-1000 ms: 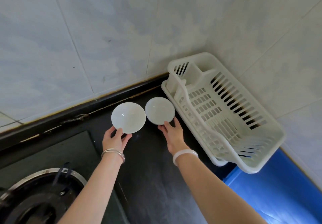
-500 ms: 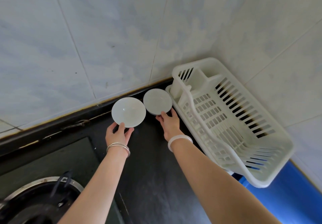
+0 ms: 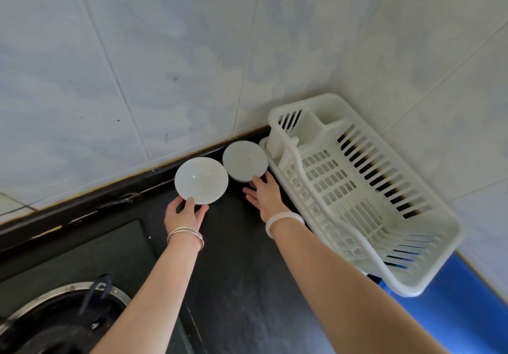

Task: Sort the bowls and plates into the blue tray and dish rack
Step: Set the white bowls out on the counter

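Observation:
Two round white dishes are at the back of the black counter by the wall. My left hand (image 3: pixel 185 213) pinches the near rim of the larger white bowl (image 3: pixel 201 180), thumb on top. The smaller white dish (image 3: pixel 245 161) is to its right, right beside the corner of the white dish rack (image 3: pixel 357 188). My right hand (image 3: pixel 264 192) has straight, spread fingers, and its tips touch the near edge of the smaller dish. The rack holds nothing that I can see. A part of the blue tray (image 3: pixel 461 312) shows under and beyond the rack's near end.
A gas stove burner (image 3: pixel 55 323) with a metal ring sits at the lower left on a dark glass hob. Tiled walls (image 3: pixel 165 64) close off the back and the right side. Black counter (image 3: pixel 242 285) lies between my arms.
Both hands have carried the two dishes away from me toward the wall. My right hand's fingers have straightened at the smaller dish's edge.

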{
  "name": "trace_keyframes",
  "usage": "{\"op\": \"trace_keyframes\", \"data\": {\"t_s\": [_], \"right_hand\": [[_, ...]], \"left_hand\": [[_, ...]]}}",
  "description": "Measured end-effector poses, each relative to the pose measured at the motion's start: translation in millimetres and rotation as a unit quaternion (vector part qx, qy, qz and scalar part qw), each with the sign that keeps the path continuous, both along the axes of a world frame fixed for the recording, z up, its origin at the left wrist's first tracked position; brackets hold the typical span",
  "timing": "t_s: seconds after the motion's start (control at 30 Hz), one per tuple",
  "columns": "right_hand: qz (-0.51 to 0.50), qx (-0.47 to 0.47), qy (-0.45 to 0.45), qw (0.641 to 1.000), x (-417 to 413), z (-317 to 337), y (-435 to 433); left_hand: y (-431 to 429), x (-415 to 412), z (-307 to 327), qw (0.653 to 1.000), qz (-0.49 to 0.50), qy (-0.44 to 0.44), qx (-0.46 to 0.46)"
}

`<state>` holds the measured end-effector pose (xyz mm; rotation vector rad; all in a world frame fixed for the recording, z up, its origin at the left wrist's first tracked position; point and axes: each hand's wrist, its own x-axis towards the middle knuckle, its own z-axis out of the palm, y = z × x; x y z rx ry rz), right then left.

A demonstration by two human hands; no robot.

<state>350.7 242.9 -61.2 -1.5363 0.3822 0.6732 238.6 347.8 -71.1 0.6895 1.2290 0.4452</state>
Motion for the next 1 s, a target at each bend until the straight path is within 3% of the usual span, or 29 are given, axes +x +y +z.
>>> {"op": "trace_keyframes", "data": {"t_s": [0.33,0.67,0.83,1.0], "right_hand": [[0.029,-0.019,0.007,0.999,-4,7,-2],[0.149,-0.097,-0.09,0.98,-57,56,-76],[0.171,-0.151,-0.135,0.964,-118,84,-166],[0.126,-0.279,-0.157,0.939,-197,89,-275]], "left_hand": [[-6,1,5,1.0,0.004,-0.012,0.006],[-51,-44,19,0.98,-0.177,-0.014,0.086],[-123,-83,30,0.923,-0.36,-0.002,0.138],[-209,-125,41,0.813,-0.544,0.015,0.208]]}}
